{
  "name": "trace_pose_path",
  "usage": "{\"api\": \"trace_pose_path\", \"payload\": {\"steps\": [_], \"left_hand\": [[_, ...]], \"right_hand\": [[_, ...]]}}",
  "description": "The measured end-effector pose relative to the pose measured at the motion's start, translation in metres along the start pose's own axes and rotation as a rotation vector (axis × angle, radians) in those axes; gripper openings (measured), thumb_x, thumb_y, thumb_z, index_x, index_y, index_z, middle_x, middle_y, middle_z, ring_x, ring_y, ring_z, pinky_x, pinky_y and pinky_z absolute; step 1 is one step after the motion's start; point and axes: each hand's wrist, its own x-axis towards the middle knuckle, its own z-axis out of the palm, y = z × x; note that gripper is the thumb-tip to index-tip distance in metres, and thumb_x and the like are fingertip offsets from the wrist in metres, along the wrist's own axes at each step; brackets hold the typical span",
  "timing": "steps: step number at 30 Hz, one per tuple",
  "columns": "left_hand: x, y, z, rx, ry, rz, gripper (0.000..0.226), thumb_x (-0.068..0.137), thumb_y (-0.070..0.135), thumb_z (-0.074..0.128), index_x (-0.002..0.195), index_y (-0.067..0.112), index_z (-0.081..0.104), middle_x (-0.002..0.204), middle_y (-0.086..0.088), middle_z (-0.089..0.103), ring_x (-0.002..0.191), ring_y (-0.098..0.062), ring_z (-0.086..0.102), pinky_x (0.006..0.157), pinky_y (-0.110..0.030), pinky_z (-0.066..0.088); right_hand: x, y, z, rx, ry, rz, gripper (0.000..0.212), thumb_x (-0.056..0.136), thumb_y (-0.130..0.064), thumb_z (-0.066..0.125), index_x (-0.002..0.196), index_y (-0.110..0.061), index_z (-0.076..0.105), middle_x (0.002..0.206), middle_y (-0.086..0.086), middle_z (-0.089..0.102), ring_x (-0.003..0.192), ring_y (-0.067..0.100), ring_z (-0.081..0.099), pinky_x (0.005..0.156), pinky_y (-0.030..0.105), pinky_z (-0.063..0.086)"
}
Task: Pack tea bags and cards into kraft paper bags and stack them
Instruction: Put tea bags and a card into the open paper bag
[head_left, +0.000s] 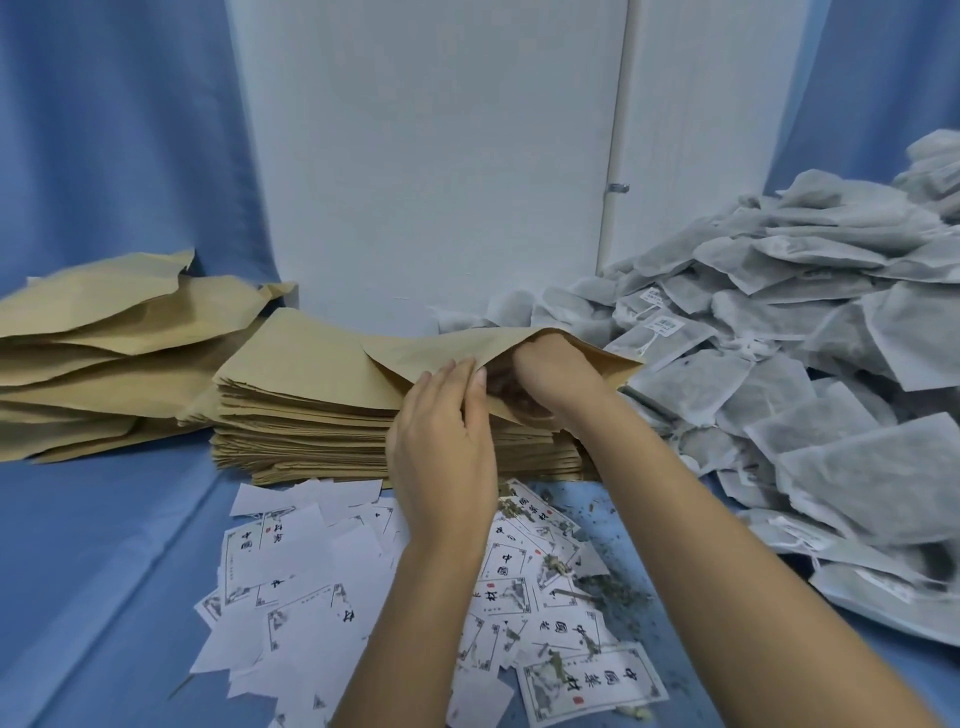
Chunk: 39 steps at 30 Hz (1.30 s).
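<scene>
A kraft paper bag lies on top of the flat stack of kraft bags, with its mouth lifted open towards the right. My left hand pinches the lower lip of that mouth between fingertips and thumb. My right hand reaches into the mouth under the raised upper flap, fingers curled round a grey tea bag that is mostly hidden inside. A large heap of grey tea bags fills the right side. White printed cards lie scattered in front of the stack.
At the far left lies a loose, puffy pile of kraft bags. Loose tea crumbs are strewn over the blue cloth and the cards on the right. A white panel stands behind.
</scene>
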Motion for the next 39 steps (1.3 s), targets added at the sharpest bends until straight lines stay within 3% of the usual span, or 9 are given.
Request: {"api": "trace_pose_path", "payload": {"steps": [3, 9, 14, 17, 21, 26, 31, 36, 39], "left_hand": [[-0.002, -0.001, 0.003, -0.014, 0.021, 0.029, 0.036, 0.099, 0.034, 0.042, 0.123, 0.018, 0.063, 0.123, 0.002, 0.064, 0.122, -0.019, 0.051, 0.097, -0.046, 0.042], [-0.008, 0.003, 0.004, 0.052, 0.057, 0.079, 0.034, 0.098, 0.033, 0.046, 0.119, 0.015, 0.066, 0.119, 0.001, 0.067, 0.117, -0.021, 0.055, 0.093, -0.047, 0.045], [-0.001, -0.001, 0.005, 0.058, -0.046, 0.044, 0.042, 0.1, 0.036, 0.032, 0.129, 0.02, 0.057, 0.13, 0.004, 0.058, 0.128, -0.017, 0.044, 0.103, -0.044, 0.036], [0.001, -0.006, 0.005, 0.091, -0.115, 0.022, 0.047, 0.1, 0.04, 0.022, 0.136, 0.024, 0.049, 0.141, 0.005, 0.048, 0.139, -0.015, 0.03, 0.111, -0.044, 0.027], [0.0, -0.011, 0.007, 0.084, -0.13, 0.0, 0.046, 0.102, 0.039, 0.022, 0.137, 0.025, 0.048, 0.143, 0.005, 0.047, 0.14, -0.015, 0.027, 0.113, -0.041, 0.026], [0.001, -0.012, 0.007, 0.049, -0.127, 0.009, 0.047, 0.101, 0.038, 0.023, 0.135, 0.021, 0.051, 0.135, 0.001, 0.053, 0.134, -0.019, 0.038, 0.105, -0.043, 0.035], [0.002, -0.015, 0.006, 0.027, -0.112, 0.011, 0.045, 0.102, 0.037, 0.024, 0.134, 0.021, 0.051, 0.137, 0.002, 0.052, 0.134, -0.019, 0.037, 0.106, -0.043, 0.034], [0.004, -0.016, 0.006, 0.023, -0.103, 0.007, 0.045, 0.102, 0.037, 0.024, 0.133, 0.021, 0.052, 0.135, 0.002, 0.054, 0.133, -0.019, 0.039, 0.105, -0.044, 0.036], [0.004, -0.016, 0.005, 0.018, -0.102, 0.005, 0.045, 0.102, 0.037, 0.024, 0.133, 0.021, 0.053, 0.134, 0.002, 0.054, 0.132, -0.02, 0.04, 0.104, -0.044, 0.036]], "right_hand": [[-0.005, 0.007, -0.002, -0.035, -0.03, -0.062, 0.033, 0.094, -0.014, 0.038, 0.11, 0.001, 0.063, 0.116, 0.021, 0.063, 0.1, 0.028, 0.058, 0.092, 0.043, 0.046], [-0.005, -0.003, 0.01, -0.313, -0.13, -0.262, 0.029, 0.1, -0.009, 0.034, 0.118, -0.005, 0.057, 0.124, 0.016, 0.058, 0.115, 0.029, 0.05, 0.099, 0.033, 0.036], [-0.018, 0.022, 0.013, -0.099, 0.116, -0.289, 0.022, 0.094, -0.016, 0.042, 0.079, -0.013, 0.058, 0.089, 0.01, 0.066, 0.081, 0.028, 0.053, 0.063, 0.029, 0.029], [-0.035, 0.05, 0.014, -0.043, 0.481, -0.344, 0.026, 0.086, -0.028, 0.039, 0.07, -0.018, 0.056, 0.064, -0.003, 0.061, 0.062, 0.012, 0.052, 0.054, 0.027, 0.034], [-0.046, 0.083, 0.006, -0.183, 0.601, -0.277, 0.027, 0.086, -0.021, 0.044, 0.059, -0.021, 0.039, 0.052, -0.004, 0.042, 0.053, 0.013, 0.038, 0.049, 0.03, 0.026], [-0.044, 0.099, 0.004, -0.359, 0.57, -0.262, 0.01, 0.078, -0.023, 0.043, 0.073, -0.017, 0.05, 0.077, -0.003, 0.056, 0.081, 0.021, 0.051, 0.073, 0.034, 0.035], [-0.034, 0.123, 0.009, -0.576, 0.372, 0.043, 0.051, 0.081, -0.01, 0.051, 0.131, -0.003, 0.041, 0.142, 0.013, 0.041, 0.134, 0.028, 0.034, 0.11, 0.042, 0.026], [-0.033, 0.125, -0.003, -0.363, 0.616, 0.033, 0.031, 0.089, -0.01, 0.042, 0.112, -0.014, 0.062, 0.101, 0.011, 0.068, 0.097, 0.032, 0.059, 0.072, 0.035, 0.039], [-0.039, 0.109, -0.016, -0.189, 0.706, -0.154, 0.027, 0.085, -0.016, 0.043, 0.068, -0.022, 0.064, 0.058, 0.002, 0.056, 0.062, 0.023, 0.054, 0.058, 0.03, 0.029]]}}
